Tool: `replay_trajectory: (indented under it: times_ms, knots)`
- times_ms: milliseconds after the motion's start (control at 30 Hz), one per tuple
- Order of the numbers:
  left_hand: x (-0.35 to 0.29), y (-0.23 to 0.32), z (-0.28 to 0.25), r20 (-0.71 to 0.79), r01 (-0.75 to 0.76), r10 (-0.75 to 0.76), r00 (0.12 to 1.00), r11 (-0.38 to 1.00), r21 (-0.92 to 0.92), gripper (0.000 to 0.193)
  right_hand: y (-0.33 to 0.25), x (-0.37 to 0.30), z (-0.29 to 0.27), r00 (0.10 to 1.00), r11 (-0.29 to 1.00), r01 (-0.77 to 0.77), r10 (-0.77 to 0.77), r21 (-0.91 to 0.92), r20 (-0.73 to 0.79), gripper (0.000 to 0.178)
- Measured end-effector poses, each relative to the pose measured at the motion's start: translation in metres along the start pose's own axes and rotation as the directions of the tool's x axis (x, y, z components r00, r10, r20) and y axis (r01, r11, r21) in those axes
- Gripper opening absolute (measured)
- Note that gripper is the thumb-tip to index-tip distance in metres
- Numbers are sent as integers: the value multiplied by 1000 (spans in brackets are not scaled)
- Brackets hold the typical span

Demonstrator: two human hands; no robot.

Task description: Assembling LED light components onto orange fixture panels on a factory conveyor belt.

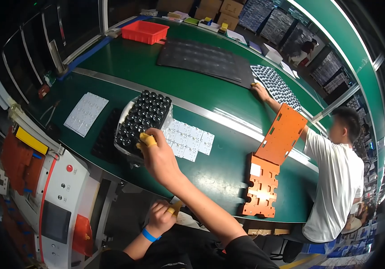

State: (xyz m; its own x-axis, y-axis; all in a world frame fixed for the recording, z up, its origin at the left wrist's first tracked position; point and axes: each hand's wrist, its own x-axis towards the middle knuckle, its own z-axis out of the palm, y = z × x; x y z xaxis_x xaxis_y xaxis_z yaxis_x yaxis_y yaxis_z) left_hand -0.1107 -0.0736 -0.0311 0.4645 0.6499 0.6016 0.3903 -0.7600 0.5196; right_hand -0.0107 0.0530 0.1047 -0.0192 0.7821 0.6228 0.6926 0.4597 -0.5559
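My right hand (159, 154), yellow covers on its fingertips, reaches to the near right edge of a black tray (145, 110) filled with rows of round, glossy black pieces. Its fingers are pinched together there; whatever they grip is hidden. The tray sits on top of a stack wrapped in clear plastic. Close to my body, my left hand (162, 216) is closed, with yellow finger covers and a blue wristband (150, 235). I cannot make out anything inside it. White printed sheets, seemingly circuit board panels (192, 141), lie just right of the stack.
Another white panel (86, 114) and a dark tray (105, 136) lie left of the stack. An orange hinged fixture (264, 186) stands open at right, before a seated co-worker (336, 179). Beyond the metal strip lie black sheets (206, 58) and a red bin (145, 32). A white machine (62, 201) flanks me.
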Motion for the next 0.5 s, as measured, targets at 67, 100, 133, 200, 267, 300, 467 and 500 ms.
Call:
replay_trajectory:
  times_ms: [67, 100, 133, 200, 267, 300, 467, 500]
  knots:
    - [7, 7, 1, -50, 53, -57, 997, 996, -76, 24, -4, -13, -12, 995, 973, -86, 93, 215, -21, 22]
    - [12, 11, 2, -100, 103, -120, 988, 982, -157, 22, -6, -24, -21, 995, 972, -92, 99, 217, -21, 22]
    - [18, 17, -3, -93, 113, -129, 987, 981, -158, 22, -5, -38, -36, 982, 945, -190, 182, 265, 53, 25]
    - [32, 28, -18, 4, 227, -236, 972, 931, -286, 22, -2, -64, -68, 931, 867, -363, 328, 341, 157, 29]
    - [35, 29, -13, 17, 318, -336, 942, 873, -369, 25, 5, -98, -95, 872, 781, -489, 441, 387, 212, 32]
    - [30, 27, -4, 22, 359, -376, 926, 865, -351, 25, 12, -117, -107, 842, 745, -539, 487, 394, 232, 33]
    - [66, 54, 12, 262, 467, -602, 754, 211, -859, 31, 12, -186, -146, 700, 496, -630, 696, 597, 160, 35]
    - [68, 59, 15, 277, 479, -600, 751, 205, -854, 31, 11, -194, -148, 689, 488, -636, 707, 598, 155, 35]
